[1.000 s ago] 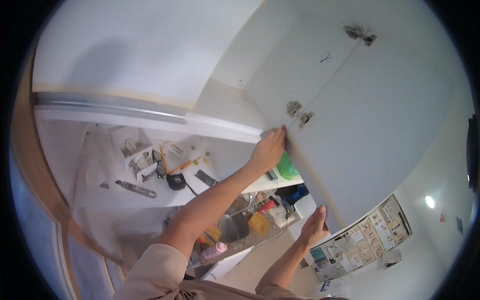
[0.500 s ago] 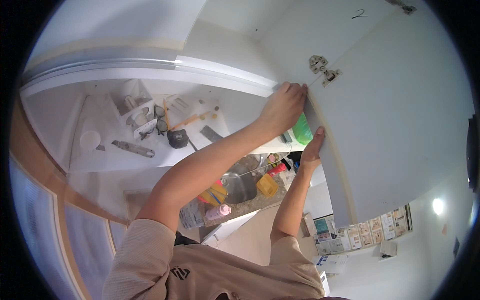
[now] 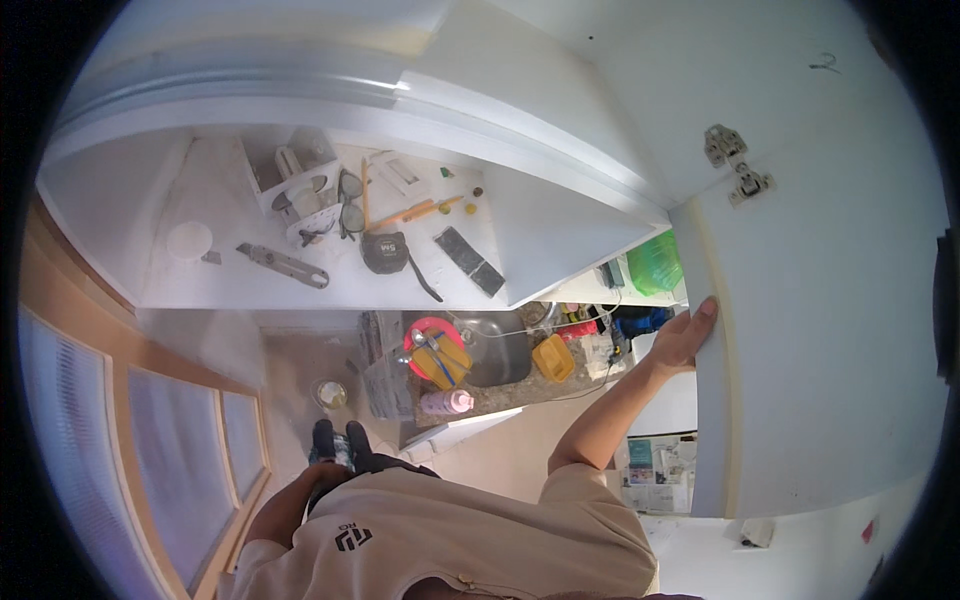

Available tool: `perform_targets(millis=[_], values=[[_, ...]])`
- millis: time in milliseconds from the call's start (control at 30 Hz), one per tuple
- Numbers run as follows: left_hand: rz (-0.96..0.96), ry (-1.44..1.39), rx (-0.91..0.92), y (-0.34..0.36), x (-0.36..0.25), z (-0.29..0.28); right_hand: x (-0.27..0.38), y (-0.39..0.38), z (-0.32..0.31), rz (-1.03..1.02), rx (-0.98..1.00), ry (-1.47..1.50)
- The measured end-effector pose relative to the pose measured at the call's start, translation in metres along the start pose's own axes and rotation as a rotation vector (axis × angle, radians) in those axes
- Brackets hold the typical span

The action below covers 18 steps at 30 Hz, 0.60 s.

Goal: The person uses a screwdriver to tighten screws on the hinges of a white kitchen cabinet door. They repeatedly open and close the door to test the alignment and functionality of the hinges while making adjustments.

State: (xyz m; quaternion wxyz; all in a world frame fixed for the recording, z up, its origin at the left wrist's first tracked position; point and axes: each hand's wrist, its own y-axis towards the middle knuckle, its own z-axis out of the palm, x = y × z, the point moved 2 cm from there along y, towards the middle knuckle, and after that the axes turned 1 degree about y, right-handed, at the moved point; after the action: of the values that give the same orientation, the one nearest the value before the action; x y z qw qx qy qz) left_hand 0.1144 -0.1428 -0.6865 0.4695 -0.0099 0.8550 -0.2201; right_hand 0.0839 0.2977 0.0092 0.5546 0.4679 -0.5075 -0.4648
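My right hand (image 3: pixel 683 338) grips the edge of the white cabinet door (image 3: pixel 820 350), its thumb along the taped edge. Above it, two metal hinges (image 3: pixel 749 183) join the door to the cabinet (image 3: pixel 680 90). My left hand (image 3: pixel 322 475) is low at my side by my dark trousers, its fingers mostly hidden. On the white shelf (image 3: pixel 460 297) lie a utility knife (image 3: pixel 282 266), a tape measure (image 3: pixel 383 252), glasses (image 3: pixel 350 205), pencils (image 3: pixel 415 211), black rectangular pieces (image 3: pixel 470 262) and a small box of items (image 3: pixel 290 175).
Below, a stone counter (image 3: pixel 500 398) holds a steel sink (image 3: pixel 500 350), yellow container (image 3: pixel 555 357), pink bottle (image 3: pixel 447 402) and red-rimmed bowl (image 3: pixel 437 332). A green bag (image 3: pixel 653 265) sits behind the door. A wood-framed glazed partition (image 3: pixel 117 420) is at left; a bowl (image 3: pixel 331 393) is on the floor.
My left hand has let go of the door's upper corner and dropped to my side. My right hand rose along the door edge, then lowered slightly. The view has shifted.
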Motion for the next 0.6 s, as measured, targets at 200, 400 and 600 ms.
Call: perform_targets(millis=[200,400,600], values=[[-0.132,-0.909,0.129,-0.031,-0.024,0.015,0.01,0.009,-0.002,0.268,-0.19,0.43],[-0.206,-0.836,-0.004,-0.017,-0.081,-0.025,0.015,0.013,0.013,0.016,-0.099,0.366],[-0.133,-0.992,-0.271,-0.018,-0.068,0.005,0.002,0.014,0.006,0.14,-0.066,0.583]])
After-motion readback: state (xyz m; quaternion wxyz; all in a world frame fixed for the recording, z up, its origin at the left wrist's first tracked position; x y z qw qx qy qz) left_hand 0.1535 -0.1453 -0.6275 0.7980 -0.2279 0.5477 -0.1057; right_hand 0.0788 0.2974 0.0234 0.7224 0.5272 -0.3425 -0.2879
